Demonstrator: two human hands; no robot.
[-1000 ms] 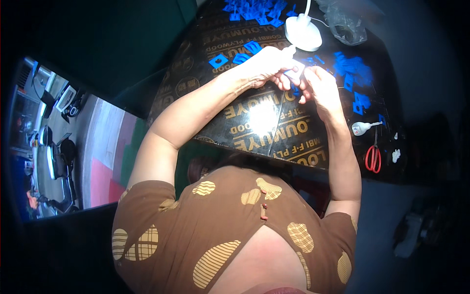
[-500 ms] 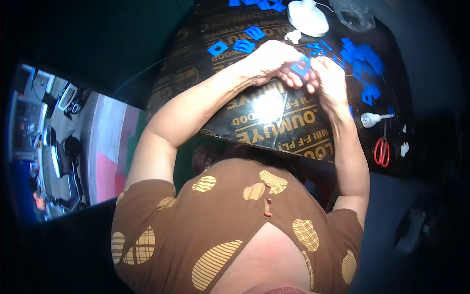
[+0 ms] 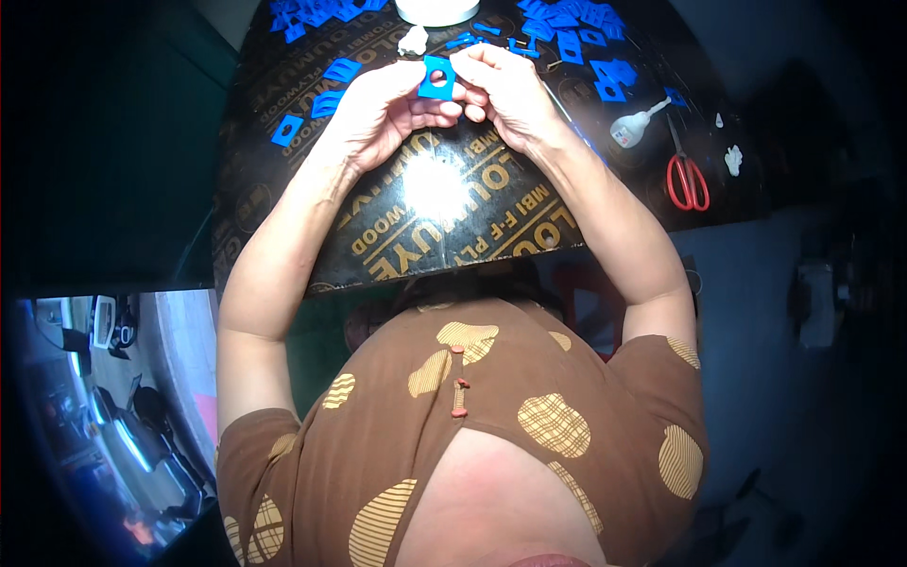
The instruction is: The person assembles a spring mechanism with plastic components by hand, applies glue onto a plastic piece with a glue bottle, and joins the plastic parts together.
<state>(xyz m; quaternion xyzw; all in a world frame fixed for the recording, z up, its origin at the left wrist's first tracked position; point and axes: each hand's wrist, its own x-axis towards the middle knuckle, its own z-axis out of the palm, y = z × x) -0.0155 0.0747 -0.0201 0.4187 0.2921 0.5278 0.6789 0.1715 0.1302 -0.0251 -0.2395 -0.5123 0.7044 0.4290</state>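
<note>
A dark, shiny board with gold writing (image 3: 444,222) is the table top. Many small flat blue pieces (image 3: 576,28) lie along its far edge. On its right side lie red-handled scissors (image 3: 687,180) and a small white squeeze bottle (image 3: 631,126).

A small blue square piece with a round hole (image 3: 436,78) was held flat-on to the camera, slightly tilted, above the dark board. It was pinched at its lower edge between the left hand (image 3: 383,113) and right hand (image 3: 505,90).
</note>
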